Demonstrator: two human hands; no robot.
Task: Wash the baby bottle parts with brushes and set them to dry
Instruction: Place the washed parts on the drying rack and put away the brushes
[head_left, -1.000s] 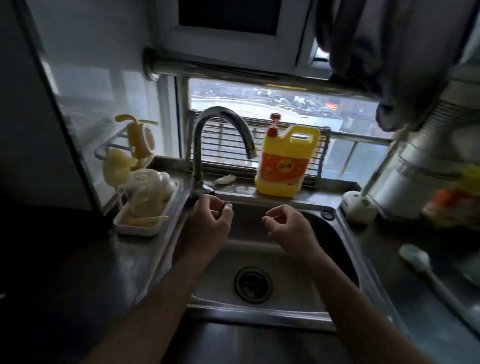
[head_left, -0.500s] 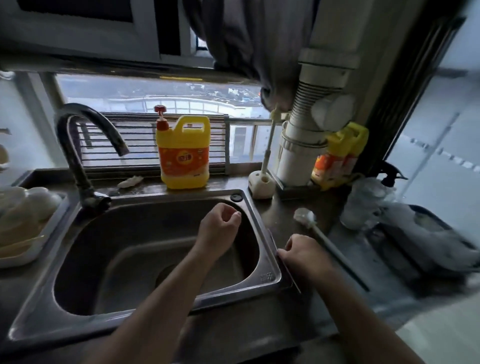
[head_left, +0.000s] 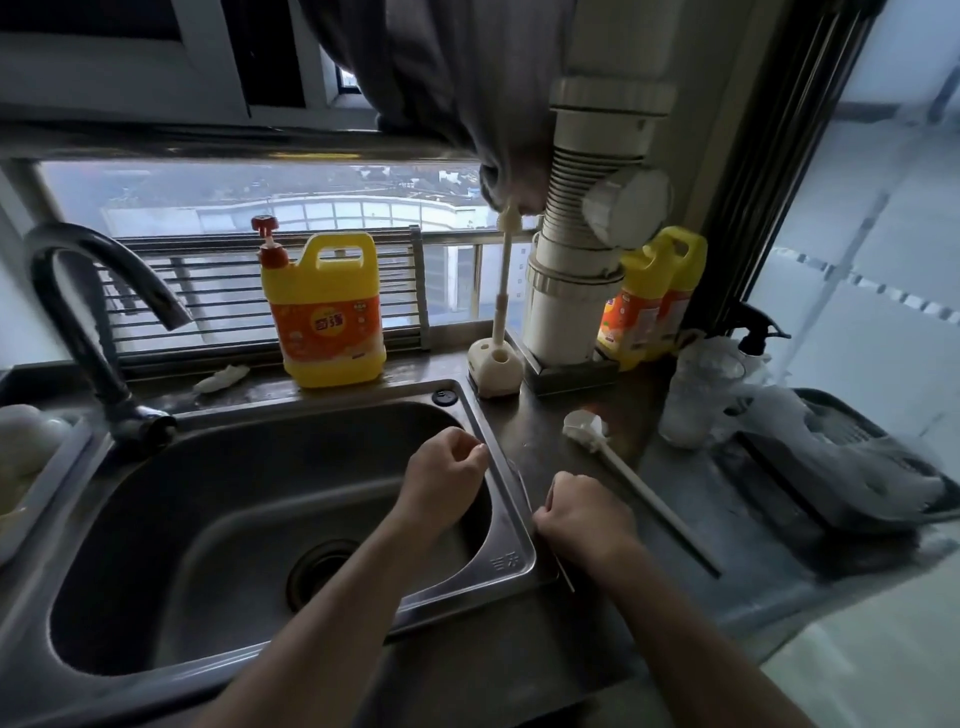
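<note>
Yellow detergent jug (head_left: 326, 312) (orange label).

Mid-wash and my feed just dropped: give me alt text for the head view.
The right hand grips a thin rod beside the steel sink, while the left hand hovers curled over it. A long white brush lies on the counter to the right; a yellow detergent jug stands behind the sink.

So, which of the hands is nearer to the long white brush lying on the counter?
The right. The right hand, gripping a thin stick, rests on the counter just left of the brush handle; the left hand is farther left, above the sink.
</note>
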